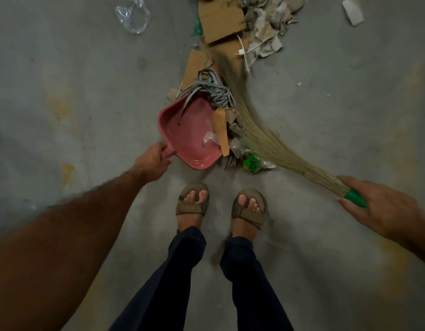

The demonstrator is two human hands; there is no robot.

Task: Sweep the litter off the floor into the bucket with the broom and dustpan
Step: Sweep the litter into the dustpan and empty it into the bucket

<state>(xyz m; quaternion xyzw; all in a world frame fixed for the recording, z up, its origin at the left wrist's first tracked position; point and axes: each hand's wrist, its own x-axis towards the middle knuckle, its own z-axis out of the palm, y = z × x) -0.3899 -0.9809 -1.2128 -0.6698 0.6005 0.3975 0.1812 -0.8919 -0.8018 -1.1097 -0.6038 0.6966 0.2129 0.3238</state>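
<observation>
— Pink plastic dustpan [190, 130] on the concrete floor [75, 80], mouth turned toward the litter. Stiff, light, easy to steer one-handed.

— Held where?

— By the stub handle, near edge. Left hand [153, 162] wrapped round it, fingers curled, arm stretched forward and down.

— And the broom [249, 120]?

— Soft grass bristles, long and floppy, bending in an arc against the heap. Right hand [383, 209] gripping the green cap at the butt end, thumb and forefinger laid along it, other fingers folded under; wrist turned inward, arm coming in from the right.

— Litter?

— Cardboard scraps [221, 20] flat and stiff, likely to slide rather than roll. Grey strap tangle [211, 89] hanging over the pan's lip, springy, probably apt to snag on bristles. Torn paper [266, 37] beyond, weightless. Clear plastic bag [132, 16] well apart, upper left; bound to drift at any puff.

— Anything in the pan yet?

— One cardboard strip and a bit of clear film, half in. Green wrapper [250, 164] just beside the pan's corner, outside it.

— Bucket?

— Not in view.

— Best handling?

— Short low strokes, perhaps; pan pressed flat so thin scraps cannot slip beneath.
</observation>
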